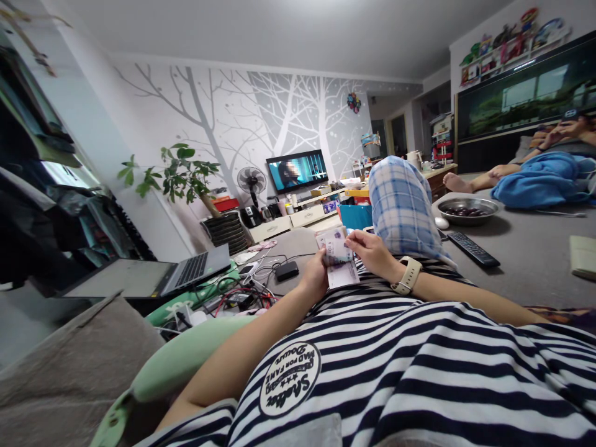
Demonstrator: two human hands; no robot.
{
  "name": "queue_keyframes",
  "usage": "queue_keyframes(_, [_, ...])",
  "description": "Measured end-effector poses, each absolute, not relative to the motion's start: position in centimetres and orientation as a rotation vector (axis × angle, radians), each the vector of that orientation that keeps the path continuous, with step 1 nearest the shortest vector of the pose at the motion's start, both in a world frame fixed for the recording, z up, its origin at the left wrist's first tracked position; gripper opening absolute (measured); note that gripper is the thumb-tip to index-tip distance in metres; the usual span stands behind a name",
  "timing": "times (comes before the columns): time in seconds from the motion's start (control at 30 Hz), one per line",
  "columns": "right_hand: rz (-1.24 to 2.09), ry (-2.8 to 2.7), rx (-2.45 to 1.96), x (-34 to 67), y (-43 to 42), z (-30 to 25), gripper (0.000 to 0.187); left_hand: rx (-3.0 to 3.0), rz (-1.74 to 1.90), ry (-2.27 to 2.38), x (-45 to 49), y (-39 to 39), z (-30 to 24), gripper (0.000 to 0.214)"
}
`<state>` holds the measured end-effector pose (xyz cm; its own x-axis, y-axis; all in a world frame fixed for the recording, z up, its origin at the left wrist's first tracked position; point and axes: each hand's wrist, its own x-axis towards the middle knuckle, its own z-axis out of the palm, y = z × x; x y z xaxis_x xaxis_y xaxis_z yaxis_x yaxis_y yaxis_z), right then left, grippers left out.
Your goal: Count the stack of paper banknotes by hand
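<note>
A small bundle of pale purple banknotes [336, 248] is held above my lap, with some of the notes folded over. My left hand [315, 273] is closed around the bundle's left side, thumb on the near face. At the upper right edge, my right hand [372, 253] pinches a note between thumb and fingertips; how many notes are in that pinch I cannot tell. A cream watch [407, 276] is on my right wrist. Below the bundle lies my striped shirt [363, 347], and my raised knee in blue checked cloth [400, 198] is just beyond the right hand.
To the left are an open laptop [193, 273], tangled cables and a black box [286, 270]. On the right lie a remote control [474, 249], a metal bowl [468, 218] of dark round fruit and a blue cloth [544, 180]. Another person reclines at far right, holding a phone.
</note>
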<state>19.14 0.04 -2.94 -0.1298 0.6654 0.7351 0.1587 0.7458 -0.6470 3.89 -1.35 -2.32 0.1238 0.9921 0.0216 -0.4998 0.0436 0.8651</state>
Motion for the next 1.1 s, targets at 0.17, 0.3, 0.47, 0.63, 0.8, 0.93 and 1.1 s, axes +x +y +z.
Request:
queue_keyframes(0.17, [0.49, -1.685, -0.664, 19.2, -0.2, -2.8, 0.033, 0.867, 1.298, 0.725, 3.9, -1.4, -2.3, 0.04])
queue_keyframes(0.3, [0.491, -1.693, -0.652, 19.2, -0.3, -2.8, 0.034, 0.874, 1.286, 0.724, 3.9, -1.3, -2.3, 0.039])
queue_keyframes(0.47, [0.555, -1.682, -0.625, 19.1, -0.4, -2.9, 0.037, 0.882, 1.297, 0.739, 3.9, -1.5, -2.3, 0.039])
queue_keyframes(0.63, [0.703, -1.724, -0.508, 19.0, -0.5, -3.0, 0.047, 0.88, 1.381, 0.762, 3.8, -1.4, -1.8, 0.038])
queue_keyframes(0.8, [0.633, -1.71, -0.534, 19.2, -0.3, -3.1, 0.048, 0.881, 1.482, 0.728, 2.9, -1.0, -0.1, 0.041])
queue_keyframes(0.93, [0.597, -1.683, -0.55, 19.3, -0.3, -3.2, 0.045, 0.953, 1.489, 0.796, 2.2, -1.3, 0.7, 0.039])
queue_keyframes(1.1, [0.509, -1.567, -0.626, 19.4, -0.2, -3.1, 0.04, 0.94, 1.517, 0.748, 2.6, -1.8, 0.2, 0.034])
